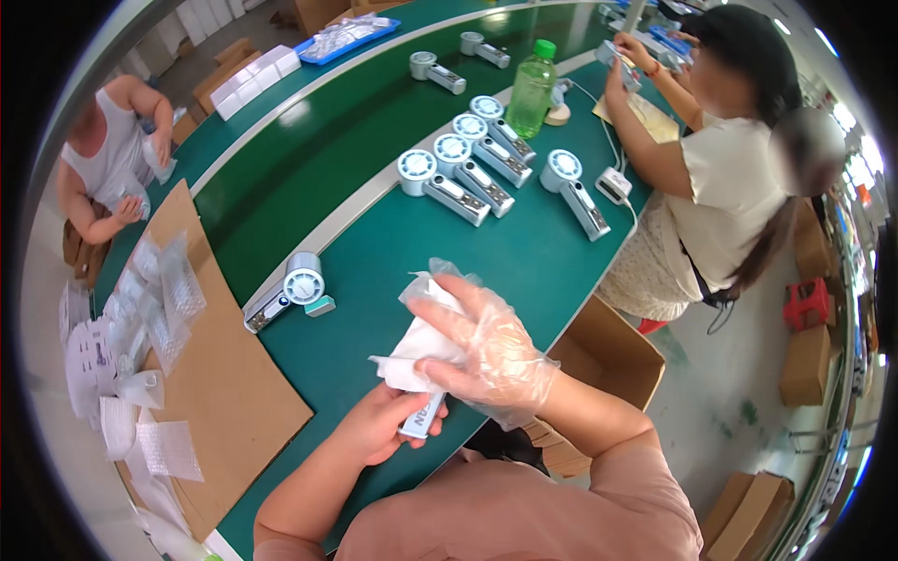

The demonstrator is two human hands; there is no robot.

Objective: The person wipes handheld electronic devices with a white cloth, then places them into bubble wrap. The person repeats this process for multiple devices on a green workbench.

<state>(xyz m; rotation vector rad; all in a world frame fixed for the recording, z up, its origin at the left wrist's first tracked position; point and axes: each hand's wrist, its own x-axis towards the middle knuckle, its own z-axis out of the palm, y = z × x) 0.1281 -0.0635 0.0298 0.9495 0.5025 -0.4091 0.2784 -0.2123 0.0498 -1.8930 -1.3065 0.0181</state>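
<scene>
My bare left hand [372, 426] is closed around the pale grey handle of a handheld fan [424, 418]. A white wiping cloth [412, 353] covers the fan's upper part, so its head is hidden. My right hand [505, 351], in a clear plastic glove, presses the cloth against the fan with thumb and fingers. To the left of the cloth, another grey handheld fan [303, 279] lies on the green table [374, 252] with a small teal block [320, 306] beside it. Several similar fans [453, 150] lie in a row beyond my hands, and one fan [563, 168] sits apart to their right.
A green-capped bottle [531, 93] stands behind the fans. Cardboard [234, 411] with bubble-wrap bags [168, 299] lies left. A co-worker [739, 159] handles something at the far right; another person [117, 159] is across the conveyor [281, 178]. An open carton [608, 351] stands right of the table.
</scene>
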